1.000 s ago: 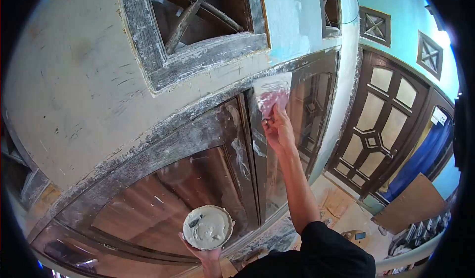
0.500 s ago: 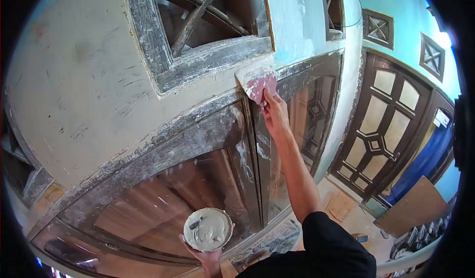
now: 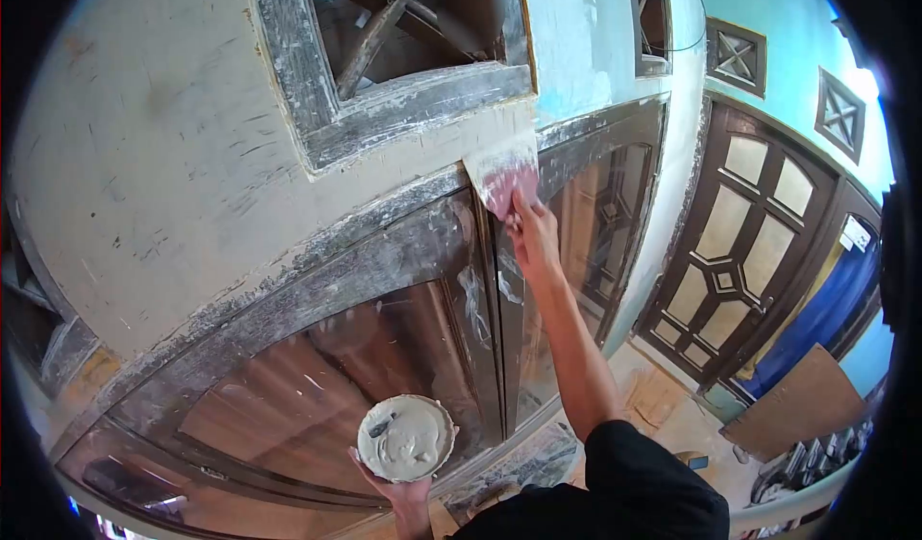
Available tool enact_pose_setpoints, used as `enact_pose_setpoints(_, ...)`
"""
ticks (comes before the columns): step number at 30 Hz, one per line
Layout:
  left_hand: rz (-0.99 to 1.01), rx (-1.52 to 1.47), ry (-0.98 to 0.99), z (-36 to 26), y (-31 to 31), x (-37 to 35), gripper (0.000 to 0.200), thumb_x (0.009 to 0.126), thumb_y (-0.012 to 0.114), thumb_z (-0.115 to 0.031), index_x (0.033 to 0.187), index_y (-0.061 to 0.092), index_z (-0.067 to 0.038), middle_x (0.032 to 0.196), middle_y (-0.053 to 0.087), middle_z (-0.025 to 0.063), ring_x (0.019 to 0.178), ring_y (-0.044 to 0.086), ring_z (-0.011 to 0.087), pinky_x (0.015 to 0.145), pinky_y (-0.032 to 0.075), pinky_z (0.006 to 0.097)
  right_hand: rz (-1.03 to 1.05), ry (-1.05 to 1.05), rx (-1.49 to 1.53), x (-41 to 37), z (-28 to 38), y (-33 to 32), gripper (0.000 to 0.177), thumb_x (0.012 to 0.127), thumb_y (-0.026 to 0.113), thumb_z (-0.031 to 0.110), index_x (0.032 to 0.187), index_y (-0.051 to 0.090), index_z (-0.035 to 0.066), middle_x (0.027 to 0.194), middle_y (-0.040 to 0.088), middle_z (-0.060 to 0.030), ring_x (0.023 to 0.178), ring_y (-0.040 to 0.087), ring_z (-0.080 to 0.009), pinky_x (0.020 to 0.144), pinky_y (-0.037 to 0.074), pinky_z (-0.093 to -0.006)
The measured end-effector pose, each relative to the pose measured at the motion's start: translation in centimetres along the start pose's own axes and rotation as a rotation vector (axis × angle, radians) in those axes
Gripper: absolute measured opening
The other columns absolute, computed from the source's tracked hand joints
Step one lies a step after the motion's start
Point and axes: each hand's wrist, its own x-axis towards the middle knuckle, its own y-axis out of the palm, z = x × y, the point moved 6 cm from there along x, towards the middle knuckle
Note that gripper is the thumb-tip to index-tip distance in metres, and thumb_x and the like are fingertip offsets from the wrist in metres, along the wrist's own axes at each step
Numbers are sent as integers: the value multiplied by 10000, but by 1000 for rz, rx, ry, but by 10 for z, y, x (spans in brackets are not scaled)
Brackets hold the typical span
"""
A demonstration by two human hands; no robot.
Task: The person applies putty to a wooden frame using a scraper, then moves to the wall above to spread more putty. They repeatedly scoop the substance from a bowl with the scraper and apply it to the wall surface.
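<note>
My right hand [image 3: 531, 226] grips a reddish flat scraper [image 3: 507, 186] by its lower end. The scraper's wide edge, smeared with pale putty, lies against the wall strip [image 3: 495, 135] between the square vent frame [image 3: 423, 95] and the wooden door frame. Lower down, my left hand [image 3: 408, 490] holds a round container of putty [image 3: 407, 438] from below, its fingers partly hidden under it. A small dark mark shows on the putty's surface. Behind the container stands a brown door panel [image 3: 298, 386] with white smears.
Grey plastered wall [image 3: 154, 156] fills the left. On the right are a brown door with pale panes [image 3: 725, 197], a blue curtain [image 3: 816, 305], a leaning brown board [image 3: 795, 401] and a dark stacked pile [image 3: 812, 463]. A thin cable hangs near the upper right vents.
My right hand and the scraper have moved slightly down, with fresh putty visible above the blade. The left hand and container have barely shifted.
</note>
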Motion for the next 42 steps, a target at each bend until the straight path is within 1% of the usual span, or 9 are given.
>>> enact_pose_setpoints(8,-42,114,66,-4,-2,-4,675,835,422,-652,1308,468,-172,1384,405,77,1249,368,372,979,270,701,127,-122,30,13,33,23,186,919,577,200,959,581,18,719,563,11,575,508,-58,515,432,-197)
enact_pose_setpoints(14,-15,-52,-29,0,5,-4,670,838,425,-645,1310,466,-171,1390,399,81,1258,360,370,984,268,691,23,-43,-44,-10,-5,-19,194,909,593,196,977,585,14,708,551,13,521,483,-59,480,407,-207)
enact_pose_setpoints(20,-47,-50,-9,2,-4,-4,671,838,433,-639,1313,461,-165,1391,394,95,1256,353,390,969,264,715,135,-184,15,12,46,21,177,921,576,189,1001,569,32,752,574,27,564,496,-34,500,406,-170)
enact_pose_setpoints(22,-62,-32,13,1,4,-4,675,840,438,-635,1313,461,-153,1390,394,101,1251,360,386,983,267,697,85,-196,-71,25,33,12,220,906,601,245,907,576,26,695,552,10,534,497,-58,464,379,-197)
enact_pose_setpoints(28,20,-155,-69,3,31,-4,682,846,424,-639,1310,460,-140,1393,391,99,1248,366,372,1013,278,645,-2,-12,-3,-21,-1,-28,193,916,583,211,930,577,19,713,563,-2,492,497,-64,447,381,-206)
enact_pose_setpoints(32,60,-63,-69,3,40,-4,676,853,411,-637,1309,462,-141,1388,398,95,1248,369,365,1017,284,628,64,-206,-15,11,48,6,214,903,605,223,928,571,12,699,559,-3,496,504,-67,438,386,-208)
enact_pose_setpoints(35,144,-94,-18,2,53,-4,674,858,400,-638,1309,464,-141,1383,406,93,1249,372,360,1022,293,608,74,-155,-112,38,27,1,219,899,612,232,913,570,18,683,555,-2,498,501,-65,453,406,-209)
enact_pose_setpoints(38,73,-84,-58,3,37,-4,673,860,391,-641,1306,467,-143,1379,411,92,1246,376,359,1022,298,596,-4,-19,-80,6,-3,-22,235,899,612,249,917,572,18,675,556,-3,500,497,-63,476,424,-208)
enact_pose_setpoints(42,33,-37,-46,3,37,-1,680,854,390,-649,1305,468,-146,1382,407,91,1244,377,362,1014,299,609,-16,-18,-45,-10,7,-26,245,906,600,254,929,572,12,692,561,-4,506,497,-63,487,439,-206)
